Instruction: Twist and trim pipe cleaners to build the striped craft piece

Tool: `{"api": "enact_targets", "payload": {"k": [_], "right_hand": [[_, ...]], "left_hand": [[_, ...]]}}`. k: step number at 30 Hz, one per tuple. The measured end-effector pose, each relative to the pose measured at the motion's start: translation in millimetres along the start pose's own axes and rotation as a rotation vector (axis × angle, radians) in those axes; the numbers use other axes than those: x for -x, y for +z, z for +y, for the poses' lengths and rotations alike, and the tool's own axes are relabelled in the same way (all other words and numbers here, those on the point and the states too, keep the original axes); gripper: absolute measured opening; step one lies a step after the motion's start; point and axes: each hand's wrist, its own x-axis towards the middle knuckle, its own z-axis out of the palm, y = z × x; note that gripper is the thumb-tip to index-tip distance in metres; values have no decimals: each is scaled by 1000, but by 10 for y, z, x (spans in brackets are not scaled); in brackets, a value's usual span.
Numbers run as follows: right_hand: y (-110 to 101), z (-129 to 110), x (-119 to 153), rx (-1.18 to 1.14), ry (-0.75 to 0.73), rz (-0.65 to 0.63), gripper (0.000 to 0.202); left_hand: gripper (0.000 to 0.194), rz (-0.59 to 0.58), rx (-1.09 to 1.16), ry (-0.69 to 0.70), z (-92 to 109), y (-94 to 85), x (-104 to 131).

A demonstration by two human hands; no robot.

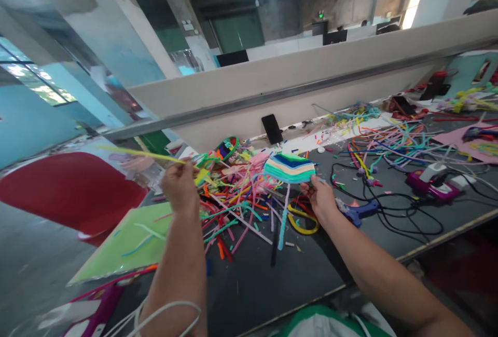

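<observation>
My left hand is closed in a pinch on a yellow pipe cleaner, which sticks out to the left, blurred at its far end. My right hand pinches the lower right corner of a striped piece in blue, green, cream and turquoise bands, apparently made of pipe cleaners side by side. Below the striped piece hangs a lilac and light blue stem; where it joins cannot be made out. A heap of loose pipe cleaners in many colours lies between and behind my hands.
A blue glue gun lies right of my right hand, near black cables and a purple power strip. Yellow-handled scissors lie below that hand. A phone leans at the partition. Green sheet and red chair are left.
</observation>
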Motion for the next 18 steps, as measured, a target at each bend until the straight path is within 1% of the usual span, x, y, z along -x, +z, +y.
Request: {"api": "enact_targets", "payload": {"k": [1,2,3,4,6,7,8,11,14,16,18], "right_hand": [[-7,10,-10,5,-3,3,23],[-15,18,-20,10,-7,3,25],[-22,24,-30,14,-12,-2,26],[-29,27,-39,20,-18,-8,27],[-40,23,-51,26,-34,-12,28],[-42,18,-54,24,-45,-14,29],[-43,12,-55,19,-56,-18,29],[-38,-1,-53,6,-81,-28,30],[-33,2,-53,22,-83,-15,33],[-31,9,-54,35,-85,0,34],[-27,15,-54,42,-89,3,34]], "left_hand": [[19,78,210,-58,70,-39,35],[18,51,399,-117,156,-53,95],[17,-11,544,-166,252,-46,175],[17,-72,639,-210,350,-19,271],[18,-220,719,-273,515,76,482],[18,-265,738,-302,566,133,584],[18,-281,757,-342,592,189,673],[16,-310,776,-457,535,325,852],[20,-323,760,-553,404,405,928],[25,-304,741,-574,344,444,970],[26,-283,716,-553,307,486,1023]]}}
